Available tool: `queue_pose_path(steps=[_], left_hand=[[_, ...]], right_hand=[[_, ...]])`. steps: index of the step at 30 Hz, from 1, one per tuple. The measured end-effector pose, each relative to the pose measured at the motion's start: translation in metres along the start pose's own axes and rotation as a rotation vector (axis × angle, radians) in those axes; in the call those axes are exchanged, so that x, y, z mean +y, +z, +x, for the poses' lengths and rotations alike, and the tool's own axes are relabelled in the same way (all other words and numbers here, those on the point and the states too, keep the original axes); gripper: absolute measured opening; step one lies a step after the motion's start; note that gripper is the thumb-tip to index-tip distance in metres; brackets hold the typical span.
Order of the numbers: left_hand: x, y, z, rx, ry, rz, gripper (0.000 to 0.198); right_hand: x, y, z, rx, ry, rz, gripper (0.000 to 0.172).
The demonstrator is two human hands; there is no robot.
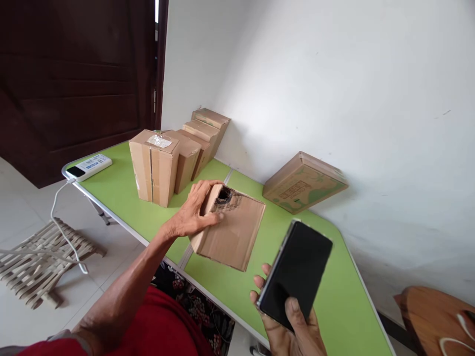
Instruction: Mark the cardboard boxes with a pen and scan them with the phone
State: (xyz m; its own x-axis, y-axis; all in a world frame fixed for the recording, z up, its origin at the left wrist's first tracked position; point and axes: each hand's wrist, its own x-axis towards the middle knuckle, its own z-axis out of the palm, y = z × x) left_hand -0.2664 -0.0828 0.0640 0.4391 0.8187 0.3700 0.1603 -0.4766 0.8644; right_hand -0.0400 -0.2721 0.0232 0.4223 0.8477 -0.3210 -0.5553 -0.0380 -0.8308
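My left hand (pixel 198 210) grips one end of a small cardboard box (pixel 233 235), thumb on its top face and fingers over the far edge. Beside the thumb, that face has a ragged dark hole (pixel 224 195) with black scribbled marks around it. In my right hand (pixel 293 324) is a smartphone (pixel 302 272) in a clear case, its dark screen facing up. The thumb presses on the screen side and the fingers wrap behind the left edge. The phone is held to the right of the box, apart from it, above the green table (pixel 349 282).
Several cardboard boxes (pixel 159 163) stand in a row at the back left. Another printed box (pixel 304 183) leans near the wall. A white power bank (pixel 89 167) with a cable lies at the left end. A slatted stool (pixel 44 262) and a wooden stool (pixel 434 316) flank the table.
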Motion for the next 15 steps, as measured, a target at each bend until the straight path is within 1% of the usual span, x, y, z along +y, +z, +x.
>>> queue_pose_path(steps=[4, 6, 7, 8, 10, 15], left_hand=[[0.000, -0.002, -0.001, -0.011, 0.023, -0.017, 0.067], [-0.001, -0.004, -0.002, -0.011, 0.030, -0.017, 0.066], [-0.002, -0.004, -0.002, -0.009, 0.032, -0.011, 0.065], [-0.004, -0.005, -0.002, -0.007, 0.033, -0.005, 0.063], [-0.006, -0.005, -0.002, -0.003, 0.030, 0.004, 0.062], [-0.010, -0.004, -0.004, 0.005, 0.052, 0.011, 0.064]], right_hand=[[0.002, 0.066, 0.002, -0.205, -0.129, 0.021, 0.054], [0.006, 0.093, 0.005, -0.302, -0.139, 0.044, 0.058], [0.008, 0.103, 0.007, -0.338, -0.131, 0.054, 0.062], [0.011, 0.110, 0.009, -0.364, -0.119, 0.061, 0.066], [0.014, 0.117, 0.011, -0.386, -0.102, 0.065, 0.074], [0.016, 0.115, 0.007, -0.324, -0.092, 0.029, 0.083]])
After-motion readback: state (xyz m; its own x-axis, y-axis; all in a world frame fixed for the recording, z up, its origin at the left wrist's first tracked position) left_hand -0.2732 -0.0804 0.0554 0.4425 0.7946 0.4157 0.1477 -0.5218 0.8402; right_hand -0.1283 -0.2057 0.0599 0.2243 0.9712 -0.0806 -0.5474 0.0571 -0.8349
